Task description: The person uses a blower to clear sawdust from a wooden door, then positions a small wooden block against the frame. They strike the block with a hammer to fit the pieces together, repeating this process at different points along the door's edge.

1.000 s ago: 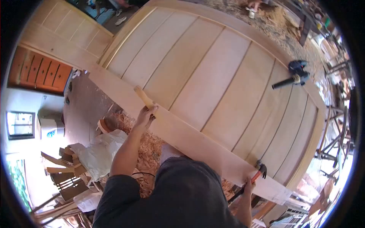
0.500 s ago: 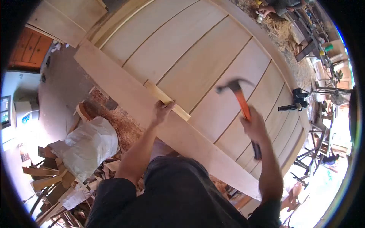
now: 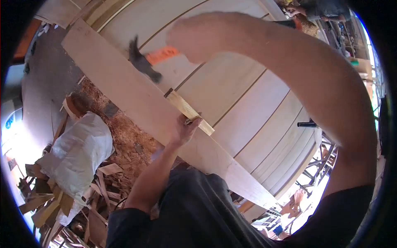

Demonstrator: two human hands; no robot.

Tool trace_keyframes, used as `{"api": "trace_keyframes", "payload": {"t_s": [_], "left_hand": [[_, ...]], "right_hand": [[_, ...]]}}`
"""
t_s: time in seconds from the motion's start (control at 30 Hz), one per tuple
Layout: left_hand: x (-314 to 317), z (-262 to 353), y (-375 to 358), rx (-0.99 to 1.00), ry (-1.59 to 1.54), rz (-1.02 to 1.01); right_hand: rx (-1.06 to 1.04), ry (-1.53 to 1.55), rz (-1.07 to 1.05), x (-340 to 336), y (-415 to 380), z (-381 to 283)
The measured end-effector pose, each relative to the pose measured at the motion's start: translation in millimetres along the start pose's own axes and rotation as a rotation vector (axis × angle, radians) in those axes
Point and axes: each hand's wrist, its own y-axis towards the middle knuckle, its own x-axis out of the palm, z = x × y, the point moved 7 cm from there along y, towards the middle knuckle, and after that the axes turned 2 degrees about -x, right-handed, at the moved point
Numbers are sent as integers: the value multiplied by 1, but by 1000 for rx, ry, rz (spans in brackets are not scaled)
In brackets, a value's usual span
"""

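My right hand (image 3: 192, 39) is wrapped round the orange handle of a claw hammer (image 3: 142, 62), whose dark head hangs over the upper left part of a large wooden panel (image 3: 231, 82). A short, pale wood block (image 3: 184, 104) lies along the inner edge of the panel's wide border board (image 3: 120, 78). Around the lower part of that block, my left hand (image 3: 189, 127) has its fingers closed. At the block's upper end sits a small dark piece (image 3: 168, 92). The hammer head is apart from the block.
Wood shavings (image 3: 128, 134) cover the floor at the left, beside a white sack (image 3: 82, 153) and a pile of wood scraps (image 3: 45, 194). A black tool (image 3: 307, 124) lies at the panel's right side. Another person (image 3: 322, 10) is at the top right.
My right hand has swung the hammer from the right side of the panel up and across to the left. The view has shifted; my left hand still holds the block.
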Motion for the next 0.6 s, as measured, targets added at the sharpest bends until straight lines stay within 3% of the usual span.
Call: {"api": "trace_keyframes", "payload": {"t_s": [0.1, 0.2, 0.3, 0.4, 0.6], "left_hand": [[-1, 0, -4, -38, -8, -3], [3, 3, -3, -60, -72, 8], [-1, 3, 0, -32, -44, -3], [0, -2, -2, -25, 12, -2], [-1, 5, -6, -6, 57, -32]], "right_hand": [[183, 205, 154, -20, 5, 13], [78, 116, -58, 21, -9, -8], [66, 18, -70, 5, -6, -2], [216, 227, 104, -18, 12, 27], [-5, 52, -53, 25, 9, -5]]}}
